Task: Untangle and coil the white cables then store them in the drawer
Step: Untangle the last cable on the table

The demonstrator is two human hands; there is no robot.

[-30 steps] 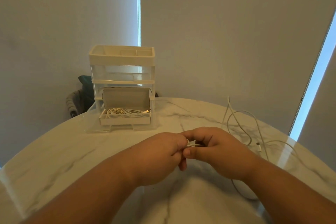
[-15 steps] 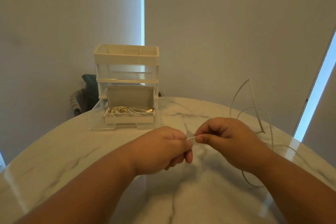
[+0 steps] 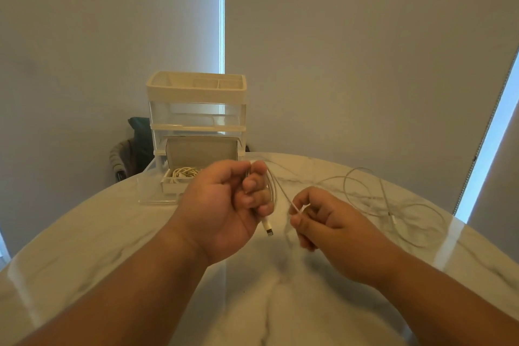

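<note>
While slack lies on the table, left hand and right hand pinching one white cable.

surface: marble table | back left: drawer organizer | right: loose white cable

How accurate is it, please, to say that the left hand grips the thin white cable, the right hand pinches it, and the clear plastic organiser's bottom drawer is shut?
Nearly: the head view shows the bottom drawer of the clear plastic organiser pulled open, not shut. The rest stands: the left hand grips the thin white cable and the right hand pinches it.
</note>
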